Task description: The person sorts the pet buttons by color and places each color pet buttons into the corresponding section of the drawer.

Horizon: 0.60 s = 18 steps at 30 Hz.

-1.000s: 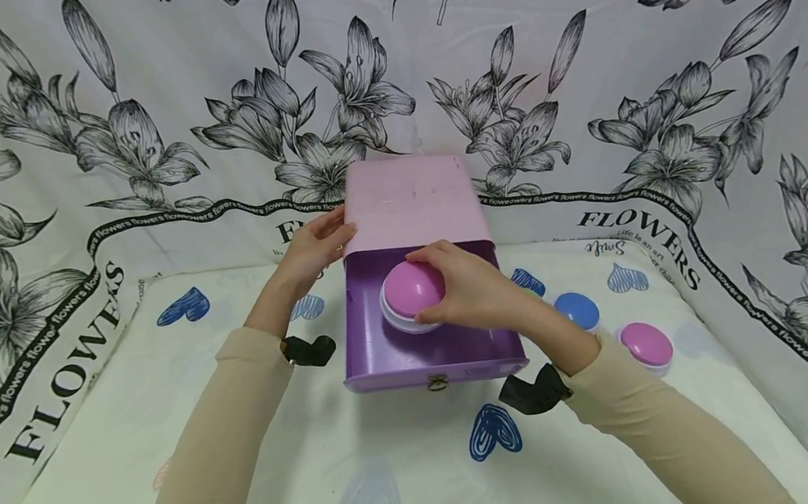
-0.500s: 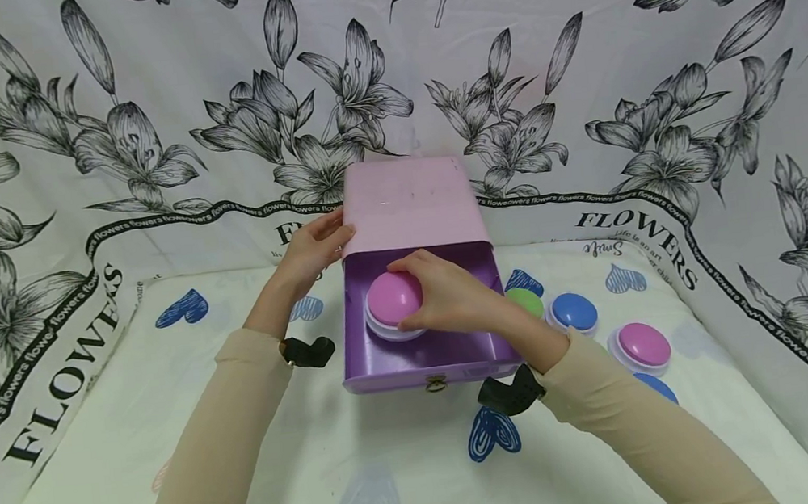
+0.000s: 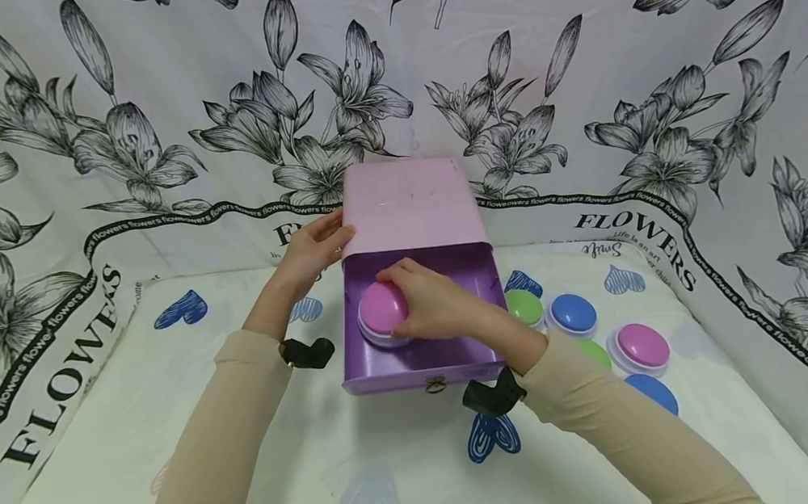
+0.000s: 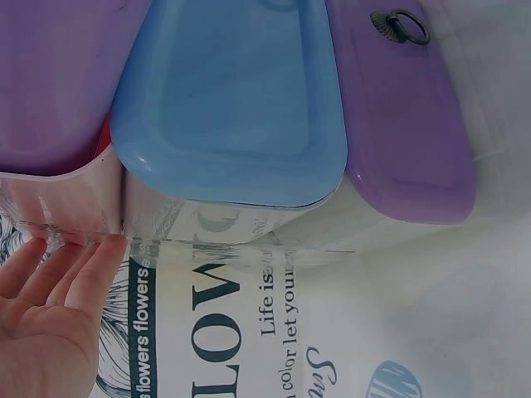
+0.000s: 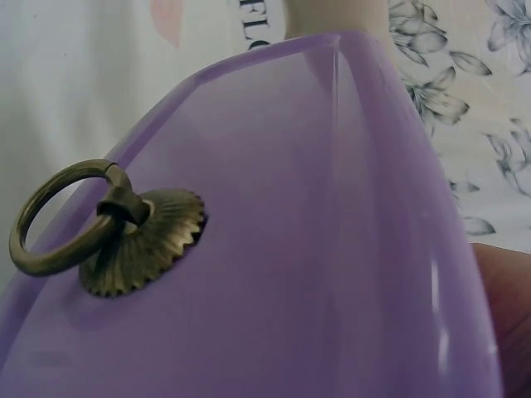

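A pink domed push button (image 3: 382,306) on a white base stands inside the pulled-out purple drawer (image 3: 450,355), against its left side. My right hand (image 3: 436,301) grips it, thumb in front and fingers behind. Behind the drawer rises the pink drawer cabinet (image 3: 414,202). My left hand (image 3: 311,251) rests against the cabinet's left side; in the left wrist view its straight fingers (image 4: 91,278) touch the pale pink wall. The right wrist view is filled by the purple drawer front with its bronze ring pull (image 5: 70,220); only a sliver of hand shows there.
Right of the drawer sit a green button (image 3: 524,306), a blue button (image 3: 574,313), another pink button (image 3: 643,344), and more green and blue ones partly behind the right sleeve. The left wrist view shows a blue drawer (image 4: 232,99) and another purple drawer (image 4: 406,108).
My right hand has moved the pink button leftward and lower in the drawer, from the middle to the left side. More buttons show beside the right forearm. My left hand stays put.
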Tool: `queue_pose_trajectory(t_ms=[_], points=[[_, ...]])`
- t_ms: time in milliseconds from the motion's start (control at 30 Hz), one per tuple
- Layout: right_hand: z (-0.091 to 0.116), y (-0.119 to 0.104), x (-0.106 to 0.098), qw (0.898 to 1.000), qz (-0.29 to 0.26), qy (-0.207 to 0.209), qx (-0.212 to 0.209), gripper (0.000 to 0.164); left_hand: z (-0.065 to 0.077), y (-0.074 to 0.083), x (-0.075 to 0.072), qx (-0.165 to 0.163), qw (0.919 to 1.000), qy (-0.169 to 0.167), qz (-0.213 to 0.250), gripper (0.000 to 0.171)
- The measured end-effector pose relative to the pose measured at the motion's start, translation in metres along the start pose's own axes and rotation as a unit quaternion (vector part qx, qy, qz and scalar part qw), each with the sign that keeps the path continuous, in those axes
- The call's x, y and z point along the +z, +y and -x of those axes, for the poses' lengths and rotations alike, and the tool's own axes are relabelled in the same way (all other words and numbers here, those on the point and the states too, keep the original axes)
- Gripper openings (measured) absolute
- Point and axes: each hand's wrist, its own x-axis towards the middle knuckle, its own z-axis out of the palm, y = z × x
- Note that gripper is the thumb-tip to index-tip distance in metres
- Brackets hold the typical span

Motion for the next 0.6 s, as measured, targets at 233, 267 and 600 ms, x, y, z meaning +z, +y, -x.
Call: queue_pose_trajectory(t_ms=[233,267,600], points=[[0.0025,0.0019,0.0025,1.000,0.007,0.003,-0.029,0.076,0.0000,-0.0004,-0.0006,0.001,1.0000,0.000,-0.002,0.062],[0.0027,0.0027,0.0029,0.999,0.008,0.002,-0.033,0.077,-0.0001,-0.0003,-0.0005,0.001,1.0000,0.000,-0.003,0.062],[0.0042,0.0081,0.0047,0.998,0.019,-0.010,-0.052,0.079,-0.0006,-0.0001,0.0000,0.001,1.0000,0.002,-0.005,0.062]])
